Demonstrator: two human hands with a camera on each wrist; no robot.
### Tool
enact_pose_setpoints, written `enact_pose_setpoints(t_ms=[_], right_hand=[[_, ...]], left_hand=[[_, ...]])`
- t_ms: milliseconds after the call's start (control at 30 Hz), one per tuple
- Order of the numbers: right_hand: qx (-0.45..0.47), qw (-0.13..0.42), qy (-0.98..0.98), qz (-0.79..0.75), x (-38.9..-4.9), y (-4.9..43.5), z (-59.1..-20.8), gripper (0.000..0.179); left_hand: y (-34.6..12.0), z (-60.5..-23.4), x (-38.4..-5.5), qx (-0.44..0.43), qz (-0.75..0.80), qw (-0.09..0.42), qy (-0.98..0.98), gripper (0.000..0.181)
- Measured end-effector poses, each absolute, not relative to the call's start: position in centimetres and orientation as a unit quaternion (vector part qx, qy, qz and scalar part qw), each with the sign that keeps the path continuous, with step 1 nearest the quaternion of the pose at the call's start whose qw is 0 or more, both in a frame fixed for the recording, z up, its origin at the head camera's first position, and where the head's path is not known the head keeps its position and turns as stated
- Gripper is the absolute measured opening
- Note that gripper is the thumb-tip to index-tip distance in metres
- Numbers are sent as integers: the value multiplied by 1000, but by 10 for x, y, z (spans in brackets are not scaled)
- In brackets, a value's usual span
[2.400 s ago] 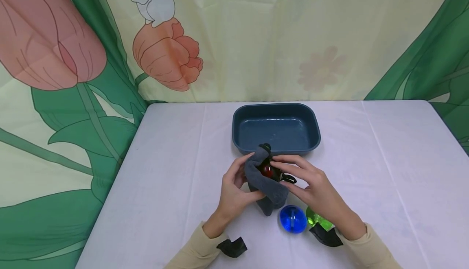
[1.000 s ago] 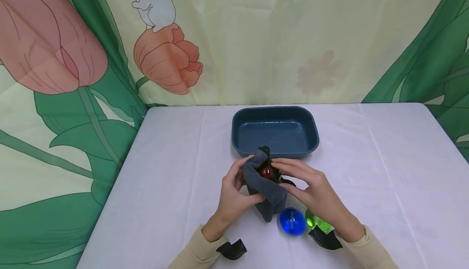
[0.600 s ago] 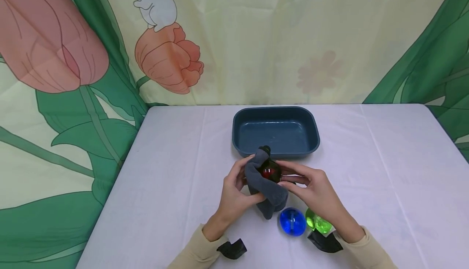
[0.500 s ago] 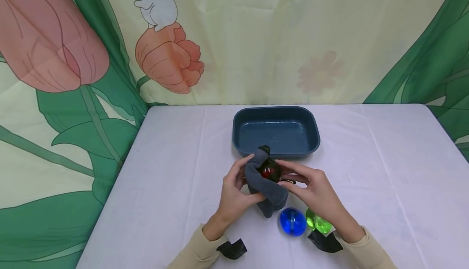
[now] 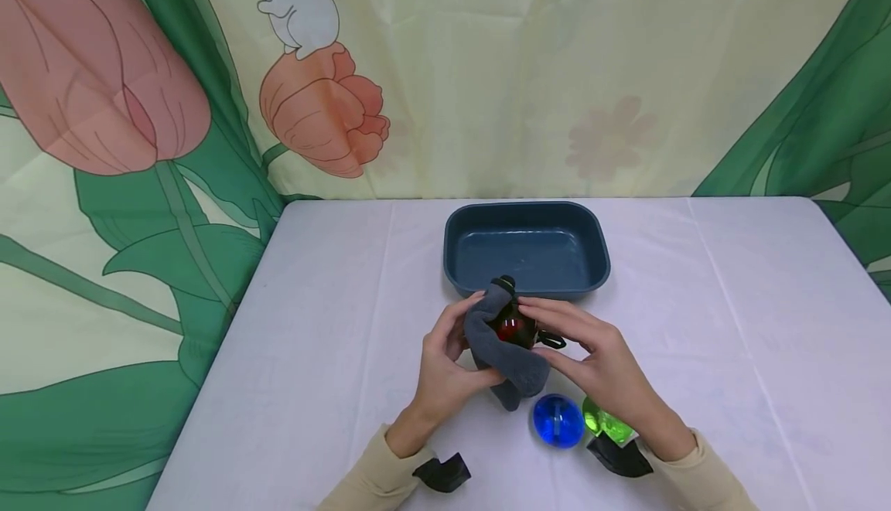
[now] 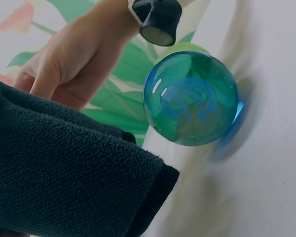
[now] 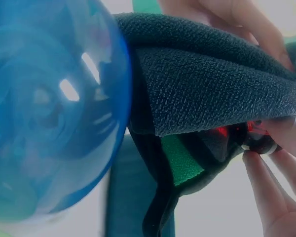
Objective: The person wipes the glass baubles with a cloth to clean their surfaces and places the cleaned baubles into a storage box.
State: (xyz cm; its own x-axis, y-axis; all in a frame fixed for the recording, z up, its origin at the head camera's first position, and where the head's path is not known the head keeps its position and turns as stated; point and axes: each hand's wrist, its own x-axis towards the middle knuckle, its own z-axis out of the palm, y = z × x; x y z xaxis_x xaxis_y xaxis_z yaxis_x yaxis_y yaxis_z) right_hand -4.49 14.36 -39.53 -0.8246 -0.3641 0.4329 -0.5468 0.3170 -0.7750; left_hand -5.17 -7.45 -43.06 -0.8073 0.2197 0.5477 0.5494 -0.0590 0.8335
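Observation:
My left hand [image 5: 448, 364] grips a folded dark grey-blue towel [image 5: 508, 364] with black edging, fingers behind it and thumb in front. Inside the towel's fold sits a dark red glass ball [image 5: 513, 327], partly covered. My right hand [image 5: 600, 349] pinches the ball's right side between fingers and thumb, and a black loop [image 5: 552, 339] shows between them. In the right wrist view the red ball [image 7: 259, 140] peeks out below the towel [image 7: 207, 89], mostly hidden. A blue glass ball [image 5: 558, 421] and a green glass ball [image 5: 607, 421] rest on the table below the hands.
A dark blue rectangular tray [image 5: 527, 256] stands just beyond the hands, its near rim close to the towel's top. White cloth covers the table [image 5: 313, 356]. A printed flower curtain [image 5: 487, 70] hangs behind. Black wrist pieces [image 5: 443, 472] hang at both sleeves.
The right hand's fingers have shifted back up over the ball's upper edge, and the black loop shows again beside the thumb. The left hand stays in place on the towel.

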Motion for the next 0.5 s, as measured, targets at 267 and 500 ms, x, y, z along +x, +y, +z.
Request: enact_pose_setpoints(t_ms=[267,500], right_hand=[[289,89,-787,537,-46,143,-397,62],[244,37,-777,579,-46,143,-401,61]], left_hand=[[-75,-431,-54,-291,-664,122,-677,84],[-75,-429,-52,-284,-664,118,-681,81]])
